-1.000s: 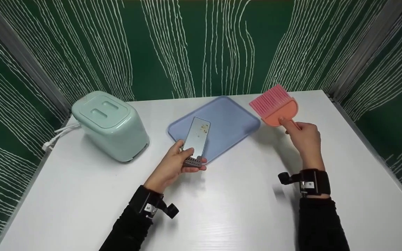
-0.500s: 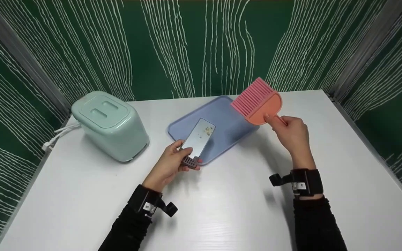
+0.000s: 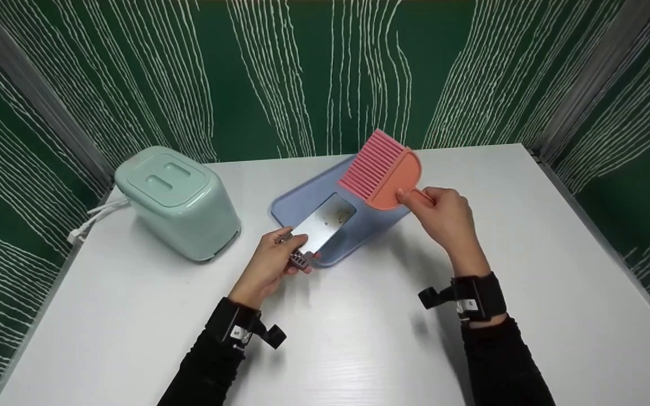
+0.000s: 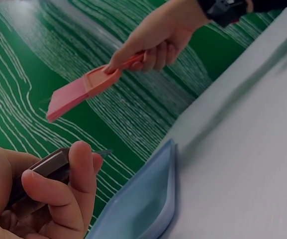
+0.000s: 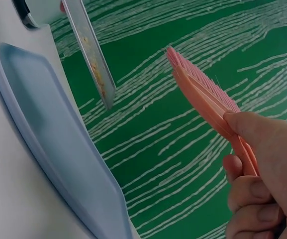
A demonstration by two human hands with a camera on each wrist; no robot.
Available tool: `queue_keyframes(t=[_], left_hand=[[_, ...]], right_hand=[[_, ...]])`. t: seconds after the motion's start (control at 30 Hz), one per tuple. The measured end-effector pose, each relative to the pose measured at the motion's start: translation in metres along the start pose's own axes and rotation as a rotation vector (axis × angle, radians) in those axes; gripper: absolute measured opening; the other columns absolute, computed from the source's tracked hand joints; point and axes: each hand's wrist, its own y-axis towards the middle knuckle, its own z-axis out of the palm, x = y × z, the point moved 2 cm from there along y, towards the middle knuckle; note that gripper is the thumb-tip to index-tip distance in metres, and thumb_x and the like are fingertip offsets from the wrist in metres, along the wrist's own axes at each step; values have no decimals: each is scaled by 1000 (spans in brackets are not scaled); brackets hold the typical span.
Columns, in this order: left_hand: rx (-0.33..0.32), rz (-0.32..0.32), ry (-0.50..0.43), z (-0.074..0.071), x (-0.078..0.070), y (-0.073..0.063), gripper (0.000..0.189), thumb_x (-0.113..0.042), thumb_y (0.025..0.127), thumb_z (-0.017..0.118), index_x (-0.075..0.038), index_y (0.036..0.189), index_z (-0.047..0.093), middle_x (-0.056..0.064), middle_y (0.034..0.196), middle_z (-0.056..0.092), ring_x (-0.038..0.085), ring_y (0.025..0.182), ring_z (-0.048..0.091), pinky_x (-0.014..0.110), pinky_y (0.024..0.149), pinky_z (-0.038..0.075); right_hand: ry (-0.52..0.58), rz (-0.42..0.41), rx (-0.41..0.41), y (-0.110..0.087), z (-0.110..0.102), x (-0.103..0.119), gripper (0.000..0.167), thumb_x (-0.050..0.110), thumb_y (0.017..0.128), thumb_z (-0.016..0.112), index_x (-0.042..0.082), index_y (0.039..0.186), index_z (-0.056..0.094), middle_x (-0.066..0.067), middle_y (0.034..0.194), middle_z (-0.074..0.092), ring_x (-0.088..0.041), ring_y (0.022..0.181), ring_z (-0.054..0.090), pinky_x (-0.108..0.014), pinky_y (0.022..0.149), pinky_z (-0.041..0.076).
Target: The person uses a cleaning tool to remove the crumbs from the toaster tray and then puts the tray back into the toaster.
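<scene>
My left hand grips the grey slotted end of a thin metal crumb tray, thumb on top. Brown crumbs lie toward its far end. The crumb tray is held above a blue tray on the table, overlapping it in the head view. My right hand pinches the handle of a small brush with an orange body and pink ridged bristles. In the head view the bristles are just beyond and right of the crumb tray's far end; the right wrist view shows the two apart.
A mint-green toaster with a lid stands at the left of the white table. Its white cord runs off the left side. Green walls with white streaks rise behind and beside the table.
My right hand has carried the brush leftward, from right of the blue tray to over it, near the crumb tray. My left hand has turned the crumb tray so its far end points more rightward.
</scene>
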Motion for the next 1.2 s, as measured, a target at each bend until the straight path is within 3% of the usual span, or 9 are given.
queue_keyframes(t=[0.13,0.23,0.37,0.47,0.57,0.77,0.93,1.2], left_hand=[[-17,10,9,-1,0,0,73,-14,108,60,6,167,23,11,86,82,10,51,69,13,44,39],[-35,17,23,-1,-1,1,60,-14,107,62,8,158,41,10,87,82,10,51,69,14,44,40],[-69,24,26,-2,-2,2,25,-14,105,64,4,123,66,13,87,82,10,49,69,14,43,40],[-91,29,17,-1,-2,2,14,-13,104,65,-1,96,64,12,79,78,11,48,68,14,42,40],[-105,36,19,-1,-2,2,21,-12,103,65,-6,84,59,9,73,74,11,48,68,15,42,40],[-122,82,68,-1,-2,1,19,-8,103,62,-9,84,58,14,80,80,10,48,66,16,43,38],[-181,123,141,-2,-2,0,27,-10,101,68,-10,78,53,4,63,72,10,45,67,17,41,35],[-270,164,178,-1,-4,1,14,-10,97,75,-3,88,68,0,57,66,11,41,65,18,37,31]], right_hand=[[-28,-40,47,-4,11,10,64,68,94,71,17,67,44,8,59,34,-12,56,35,-27,52,26],[-42,-88,74,-6,18,16,63,66,95,71,18,66,42,9,59,34,-12,55,34,-26,51,25],[-57,-120,91,-8,24,20,64,65,95,72,19,65,39,10,59,31,-11,55,32,-27,53,24],[-67,-117,91,-8,25,19,65,65,95,72,19,65,37,10,59,30,-11,56,31,-27,54,23],[-71,-116,86,-8,25,20,65,65,95,72,19,64,37,10,59,30,-11,56,31,-27,54,23],[-73,-124,94,-12,30,24,66,67,93,73,19,64,37,10,59,30,-11,56,33,-28,55,24],[-70,-126,116,-15,37,28,66,68,92,74,20,64,39,10,59,32,-11,56,35,-27,54,26],[-89,-157,121,-19,46,31,62,64,93,76,22,63,40,11,59,34,-10,57,36,-28,54,28]])
